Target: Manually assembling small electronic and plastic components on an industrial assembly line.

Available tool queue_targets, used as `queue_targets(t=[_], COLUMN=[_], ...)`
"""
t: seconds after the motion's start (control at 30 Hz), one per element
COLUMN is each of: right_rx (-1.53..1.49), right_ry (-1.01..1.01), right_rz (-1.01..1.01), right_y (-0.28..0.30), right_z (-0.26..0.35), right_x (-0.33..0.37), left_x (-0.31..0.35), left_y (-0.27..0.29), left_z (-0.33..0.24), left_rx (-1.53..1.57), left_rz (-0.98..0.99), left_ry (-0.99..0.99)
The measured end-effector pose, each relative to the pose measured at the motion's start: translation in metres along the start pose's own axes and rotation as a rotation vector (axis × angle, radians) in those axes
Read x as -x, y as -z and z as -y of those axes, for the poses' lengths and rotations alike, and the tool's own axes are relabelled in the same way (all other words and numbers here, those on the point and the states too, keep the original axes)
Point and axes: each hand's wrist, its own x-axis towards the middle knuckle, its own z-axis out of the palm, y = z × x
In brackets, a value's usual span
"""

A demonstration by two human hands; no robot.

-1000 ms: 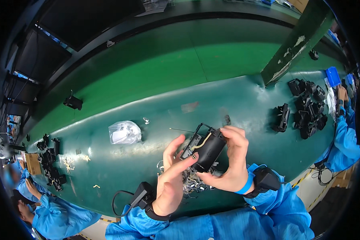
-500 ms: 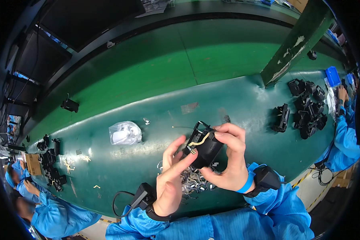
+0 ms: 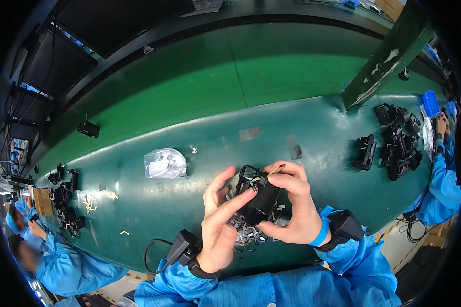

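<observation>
Over the green desk (image 3: 138,204), left hand (image 3: 217,225) and right hand (image 3: 292,207) both clasp a black part (image 3: 261,202), its small tan piece (image 3: 275,169) seemingly half-fitted.

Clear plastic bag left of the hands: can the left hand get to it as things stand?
Probably yes, but not at once. The bare green table between the left hand and the clear plastic bag leaves the way open, yet that hand's fingers rest on the black part, which the right hand grips too.
</observation>
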Motion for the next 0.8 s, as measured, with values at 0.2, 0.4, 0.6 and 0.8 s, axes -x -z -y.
queue_targets(t=[0.2, 0.4, 0.6, 0.8], right_rx=[0.024, 0.05, 0.042, 0.035], right_ry=[0.008, -0.002, -0.03, -0.031], right_rz=[0.0, 0.013, 0.077, 0.098], right_y=[0.0, 0.0, -0.009, -0.015], right_z=[0.0, 0.001, 0.003, 0.001], right_x=[0.0, 0.0, 0.004, 0.009], left_x=[0.001, 0.001, 0.007, 0.003], left_y=[-0.003, -0.001, 0.0, -0.004], left_z=[-0.001, -0.002, 0.001, -0.001], left_rx=[0.073, 0.098, 0.042, 0.065], left_rz=[0.062, 0.026, -0.176, -0.262], left_ry=[-0.042, -0.061, 0.009, 0.023])
